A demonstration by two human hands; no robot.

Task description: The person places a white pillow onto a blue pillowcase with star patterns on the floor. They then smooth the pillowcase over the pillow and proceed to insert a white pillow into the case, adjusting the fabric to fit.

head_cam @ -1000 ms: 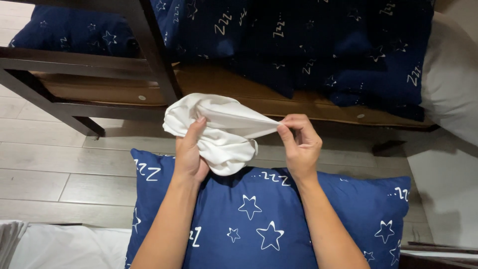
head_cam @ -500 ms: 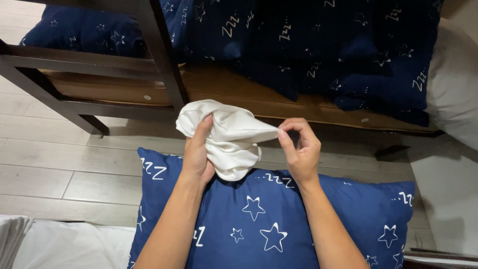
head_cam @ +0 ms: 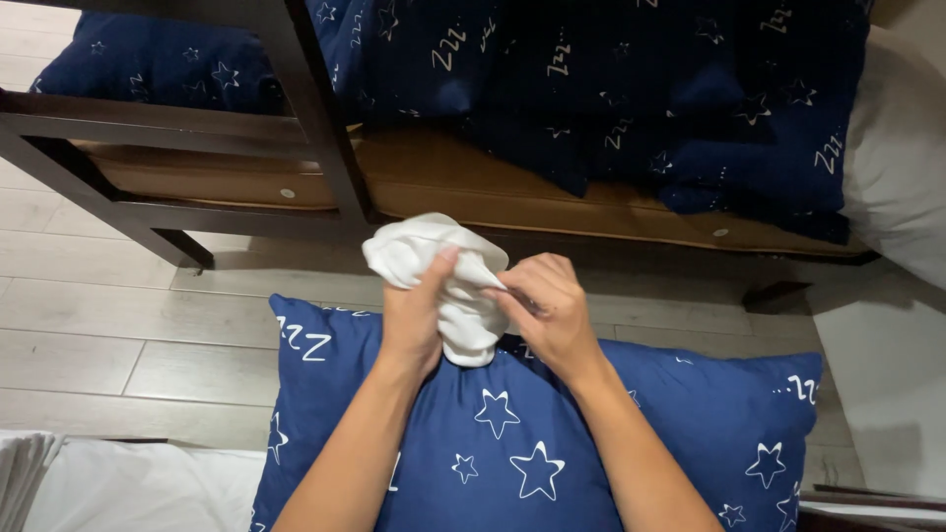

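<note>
White bunched cotton cloth (head_cam: 439, 281) sits gripped in our left hand (head_cam: 414, 315), our right hand (head_cam: 547, 310) pinching its edge above the navy star-patterned pillow's (head_cam: 532, 443) top edge. A loose pinch could let it slip.

Landmark: the star-print pillow (head_cam: 552, 443). Directly beyond its far edge, a strip of bare wooden floor (head_cam: 128, 325) gives open passage, widest toward the left. Past that strip, the dark bed frame (head_cam: 325, 148) with its slanted post blocks forward travel. Dark blue bedding (head_cam: 631, 89) overhangs the frame above. Right of the pillow, a white cushion (head_cam: 897, 158) closes that side.
</note>
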